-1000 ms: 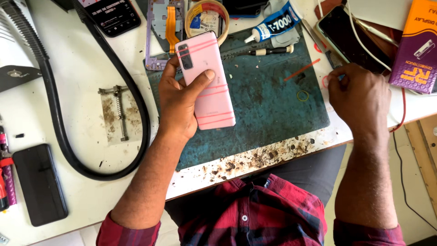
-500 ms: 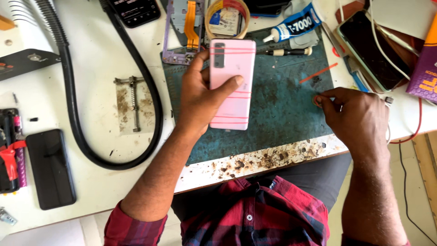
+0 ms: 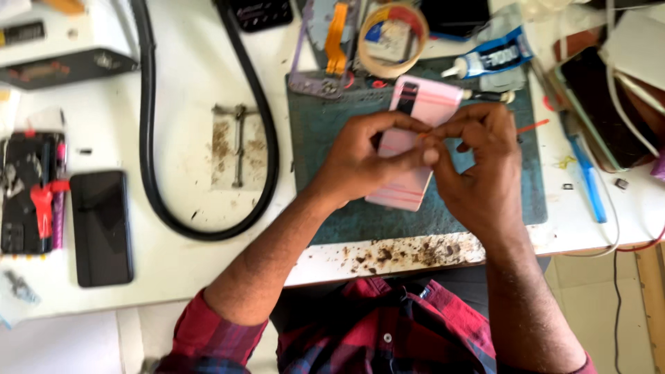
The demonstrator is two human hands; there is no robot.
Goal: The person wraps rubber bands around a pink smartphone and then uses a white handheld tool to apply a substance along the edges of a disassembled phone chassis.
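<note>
A pink phone (image 3: 421, 111), back side up, is over the dark green work mat (image 3: 325, 138). My left hand (image 3: 367, 156) grips it from the left, thumb across its back. My right hand (image 3: 478, 163) has come in from the right, its fingertips pinched together against the phone's edge beside my left thumb. A thin orange piece shows at the pinch; whether the fingers hold it I cannot tell.
A black hose (image 3: 260, 125) loops on the white bench. A dark phone (image 3: 102, 228) lies at the left. A tape roll (image 3: 393, 38), a glue tube (image 3: 488, 59), a metal clamp plate (image 3: 235, 149) and a blue tool (image 3: 585, 183) surround the mat. Another phone (image 3: 599, 104) lies right.
My right hand has moved left from the mat's right edge to the phone. Both hands now meet on it. The phone has tilted slightly.
</note>
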